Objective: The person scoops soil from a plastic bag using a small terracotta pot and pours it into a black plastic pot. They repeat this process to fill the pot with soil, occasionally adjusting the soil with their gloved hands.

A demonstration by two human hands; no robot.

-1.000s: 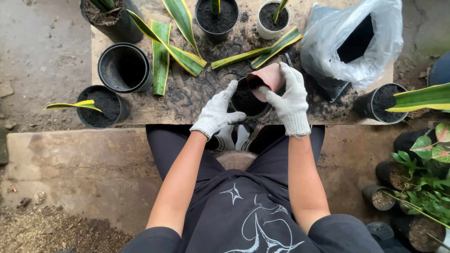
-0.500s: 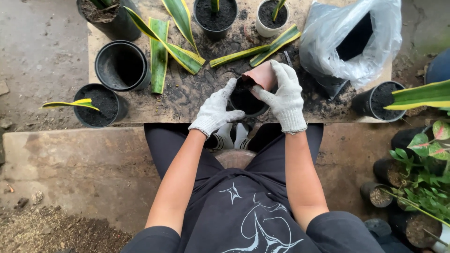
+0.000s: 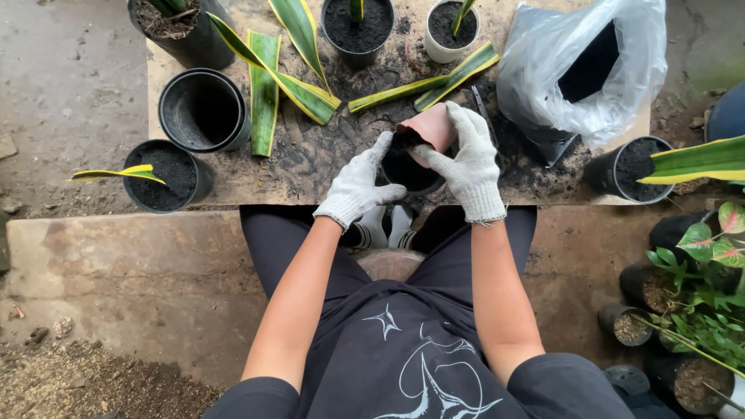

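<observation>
The right hand [image 3: 471,167], in a white knit glove, grips a small terracotta-coloured cup [image 3: 428,128] tipped mouth-down over a black pot [image 3: 410,169] that sits at the near edge of the wooden board [image 3: 310,167]. The left hand [image 3: 358,185], gloved too, curls around the pot's left rim and steadies it. Dark soil half fills the pot, and the cup seems to carry more, though its mouth is partly hidden. The risk is spillage: the cup's lip sits near the pot's far rim, so a quick tilt could throw soil onto the board. The pot also stands close to the edge, so a hard push from the left hand could slide it off towards the person's feet.
</observation>
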